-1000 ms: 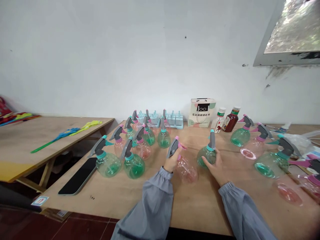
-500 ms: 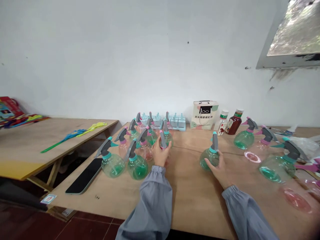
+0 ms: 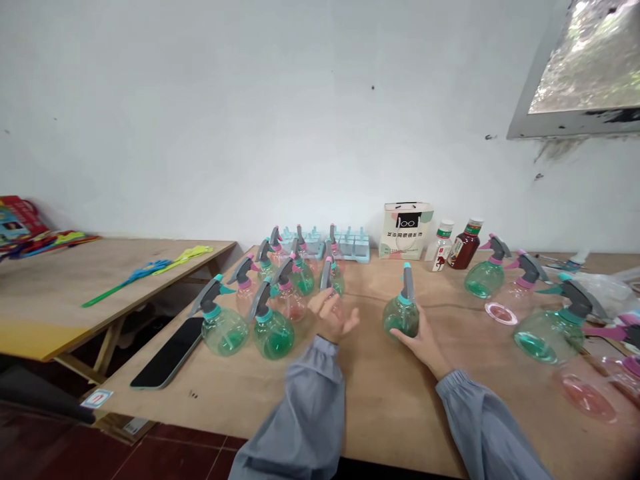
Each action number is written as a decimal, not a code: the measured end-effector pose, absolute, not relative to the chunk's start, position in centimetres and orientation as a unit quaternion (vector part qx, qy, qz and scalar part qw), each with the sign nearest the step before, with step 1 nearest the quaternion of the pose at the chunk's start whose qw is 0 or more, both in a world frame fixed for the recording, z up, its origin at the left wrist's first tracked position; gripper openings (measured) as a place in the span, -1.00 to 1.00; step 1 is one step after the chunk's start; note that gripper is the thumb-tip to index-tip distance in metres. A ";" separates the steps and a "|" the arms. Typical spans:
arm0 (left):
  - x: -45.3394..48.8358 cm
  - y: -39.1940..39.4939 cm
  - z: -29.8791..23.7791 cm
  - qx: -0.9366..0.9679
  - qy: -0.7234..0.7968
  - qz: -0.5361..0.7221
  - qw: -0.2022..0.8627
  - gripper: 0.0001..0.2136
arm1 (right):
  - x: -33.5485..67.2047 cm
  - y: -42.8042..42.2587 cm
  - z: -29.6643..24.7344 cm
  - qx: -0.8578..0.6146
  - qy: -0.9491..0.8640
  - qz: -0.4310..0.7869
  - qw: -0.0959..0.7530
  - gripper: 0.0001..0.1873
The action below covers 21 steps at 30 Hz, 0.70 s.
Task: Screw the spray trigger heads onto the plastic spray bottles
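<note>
My right hand (image 3: pixel 424 343) is wrapped round the low, round body of a green spray bottle (image 3: pixel 399 315), which stands upright with its grey and turquoise trigger head on top. My left hand (image 3: pixel 334 319) is off the bottles' heads, its fingers apart and nothing in its grasp. Just behind it is a spray bottle with a grey head (image 3: pixel 326 273), its body largely covered by the hand. To the left of that hand stand several more, among them a green spray bottle (image 3: pixel 275 335) and a pink spray bottle (image 3: pixel 289 301).
A phone (image 3: pixel 167 353) lies by the left edge. Along the wall are pale blue moulds (image 3: pixel 356 245), a paper bag (image 3: pixel 400 233) and two labelled bottles, one dark red (image 3: pixel 466 248). More spray bottles, including a green one (image 3: pixel 550 337), stand at right. Another table (image 3: pixel 150 267) is at left.
My left hand has let go of the pink and grey spray bottle and opened, shifting slightly right. My right hand has moved the green spray bottle a little to the left.
</note>
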<state>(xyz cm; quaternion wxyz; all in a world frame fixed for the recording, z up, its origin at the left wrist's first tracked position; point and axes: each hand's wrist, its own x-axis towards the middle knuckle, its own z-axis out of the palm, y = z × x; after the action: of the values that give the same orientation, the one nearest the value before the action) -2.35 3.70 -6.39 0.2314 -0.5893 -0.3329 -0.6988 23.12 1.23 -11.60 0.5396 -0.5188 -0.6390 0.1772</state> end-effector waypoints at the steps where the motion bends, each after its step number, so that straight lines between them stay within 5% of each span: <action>1: -0.8 2.9 -6.2 -0.601 -0.302 -0.713 0.197 -0.33 | 22.8 1.0 -11.6 -0.501 -0.659 0.184 0.530 -0.01; 4: 3.5 0.5 -5.3 -0.648 -0.286 -0.706 0.009 0.04 | 21.6 -0.2 -11.7 -0.437 -0.724 0.204 0.493 -0.04; 6: 5.1 -0.7 -4.7 -0.668 -0.309 -0.668 -0.111 0.10 | 20.8 -1.5 -11.8 -0.418 -0.749 0.215 0.468 -0.01; 11: 4.9 -1.3 -4.4 -0.693 -0.337 -0.592 -0.236 -0.25 | 20.7 -7.4 -12.6 -0.464 -0.737 0.206 0.447 -0.14; 15: 4.2 -1.0 -4.2 -0.697 -0.329 -0.591 -0.238 -0.43 | 24.1 -13.2 -13.6 -0.508 -0.765 0.129 0.374 -0.34; 18: 3.9 -1.4 -3.6 -0.669 -0.332 -0.634 -0.201 -0.50 | 28.1 -16.5 -14.4 -0.468 -0.833 0.066 0.289 -0.29; 21: 3.6 -1.9 -2.7 -0.660 -0.326 -0.655 -0.173 -0.64 | 32.5 -18.9 -15.1 -0.446 -0.828 0.042 0.337 -0.34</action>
<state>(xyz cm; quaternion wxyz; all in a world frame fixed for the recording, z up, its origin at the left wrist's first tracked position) 3.56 -1.93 -2.71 -0.1725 -0.6597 -0.3258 -0.6549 32.54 -18.88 -15.13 0.3365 -0.4464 -0.8281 0.0420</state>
